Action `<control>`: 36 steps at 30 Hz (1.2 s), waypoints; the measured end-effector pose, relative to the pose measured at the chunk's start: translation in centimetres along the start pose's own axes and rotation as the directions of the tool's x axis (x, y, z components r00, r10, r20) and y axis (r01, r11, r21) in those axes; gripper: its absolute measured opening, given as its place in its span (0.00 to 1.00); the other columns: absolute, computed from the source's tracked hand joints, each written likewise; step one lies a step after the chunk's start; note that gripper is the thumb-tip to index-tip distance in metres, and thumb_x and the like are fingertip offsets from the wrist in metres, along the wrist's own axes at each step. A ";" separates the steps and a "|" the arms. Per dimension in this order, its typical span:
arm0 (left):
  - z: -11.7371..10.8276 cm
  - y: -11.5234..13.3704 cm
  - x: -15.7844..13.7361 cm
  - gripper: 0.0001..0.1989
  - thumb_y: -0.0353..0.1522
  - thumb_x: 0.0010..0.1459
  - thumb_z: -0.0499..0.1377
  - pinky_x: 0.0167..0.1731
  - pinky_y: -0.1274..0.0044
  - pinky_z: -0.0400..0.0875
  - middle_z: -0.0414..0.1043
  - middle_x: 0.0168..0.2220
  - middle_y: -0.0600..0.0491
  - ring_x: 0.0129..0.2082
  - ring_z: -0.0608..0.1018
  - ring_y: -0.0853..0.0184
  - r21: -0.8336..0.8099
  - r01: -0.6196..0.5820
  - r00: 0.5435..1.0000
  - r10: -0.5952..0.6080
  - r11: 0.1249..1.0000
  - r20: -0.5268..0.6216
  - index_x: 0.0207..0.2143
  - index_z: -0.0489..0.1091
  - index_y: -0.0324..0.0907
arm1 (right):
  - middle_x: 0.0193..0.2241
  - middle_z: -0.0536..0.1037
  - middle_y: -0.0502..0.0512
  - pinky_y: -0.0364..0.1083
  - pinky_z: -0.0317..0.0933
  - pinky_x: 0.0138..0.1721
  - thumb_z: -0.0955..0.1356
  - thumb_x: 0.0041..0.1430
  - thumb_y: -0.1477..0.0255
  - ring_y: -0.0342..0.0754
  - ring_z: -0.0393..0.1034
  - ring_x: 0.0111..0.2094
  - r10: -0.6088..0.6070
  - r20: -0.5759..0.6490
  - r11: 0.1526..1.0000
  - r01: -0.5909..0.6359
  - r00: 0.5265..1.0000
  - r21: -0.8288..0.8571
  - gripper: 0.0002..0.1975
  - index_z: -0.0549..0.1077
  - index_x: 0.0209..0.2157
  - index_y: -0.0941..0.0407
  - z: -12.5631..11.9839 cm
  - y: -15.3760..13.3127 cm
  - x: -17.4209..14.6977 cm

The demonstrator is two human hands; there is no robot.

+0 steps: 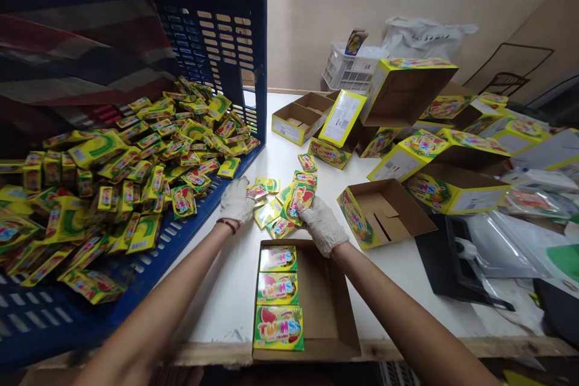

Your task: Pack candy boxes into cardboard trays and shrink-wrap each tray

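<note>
My right hand (322, 226), in a white knit glove, pinches a small yellow-green candy box (300, 198) with a watermelon picture over a loose pile of similar boxes. At the pile's left edge is my left hand (236, 200), gloved too, with a beaded bracelet at the wrist. Its fingers lie against the small boxes (268, 213), apparently not closed around one. Below both hands an open cardboard carton (351, 319) stands at the table's front edge. Three candy boxes (278, 289) marked TWINS lie in a column along its left side.
On the left, a tipped blue plastic crate (261, 66) holds a heap of candy boxes (149, 157). Several open display cartons (384, 211) are scattered and stacked at the right. A black dustpan-like object (447, 259) and plastic bags lie further right. A white crate (346, 69) stands behind.
</note>
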State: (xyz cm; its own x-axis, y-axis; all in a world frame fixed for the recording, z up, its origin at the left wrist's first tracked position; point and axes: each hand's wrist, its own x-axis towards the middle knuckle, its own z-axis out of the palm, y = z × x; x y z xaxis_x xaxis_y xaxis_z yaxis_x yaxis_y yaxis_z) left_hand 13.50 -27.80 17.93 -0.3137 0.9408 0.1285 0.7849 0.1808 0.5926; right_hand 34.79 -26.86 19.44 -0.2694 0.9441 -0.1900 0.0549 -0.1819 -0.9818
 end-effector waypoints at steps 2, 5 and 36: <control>0.2 -1.1 1.8 0.16 0.32 0.50 0.59 0.49 0.60 0.66 0.74 0.42 0.38 0.47 0.74 0.47 0.016 0.054 0.998 -0.055 0.998 0.017 0.43 0.71 0.36 | 0.45 0.78 0.58 0.52 0.71 0.43 0.69 0.55 0.63 0.52 0.75 0.44 0.097 0.030 0.976 -0.101 0.995 0.195 0.16 0.67 0.43 0.54 0.4 0.3 0.9; 0.9 -1.5 1.7 0.16 0.33 0.53 0.58 0.46 0.63 0.68 0.76 0.40 0.40 0.45 0.76 0.51 -0.009 0.096 0.995 -0.096 0.995 0.015 0.44 0.70 0.37 | 0.40 0.79 0.57 0.51 0.72 0.39 0.68 0.57 0.67 0.51 0.76 0.40 0.262 0.060 0.887 -0.265 0.963 0.379 0.11 0.65 0.39 0.54 2.2 0.9 2.3; 0.5 -0.8 -2.8 0.22 0.48 0.62 0.44 0.44 0.69 0.68 0.73 0.38 0.47 0.40 0.74 0.62 -0.421 0.088 0.993 -0.048 0.903 0.103 0.35 0.68 0.41 | 0.50 0.71 0.67 0.53 0.61 0.46 0.64 0.62 0.72 0.58 0.69 0.48 0.136 0.597 -0.180 0.612 0.791 -0.770 0.24 0.59 0.60 0.57 2.8 -3.1 4.5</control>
State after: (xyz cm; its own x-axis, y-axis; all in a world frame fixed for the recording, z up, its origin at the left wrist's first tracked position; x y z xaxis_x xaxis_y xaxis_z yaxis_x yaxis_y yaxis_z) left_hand 14.02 -30.48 16.70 -0.2946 0.9555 0.0169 0.4566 0.1252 0.8808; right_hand 30.76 -22.79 21.58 -0.7794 0.5576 -0.2858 0.5654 0.8224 0.0626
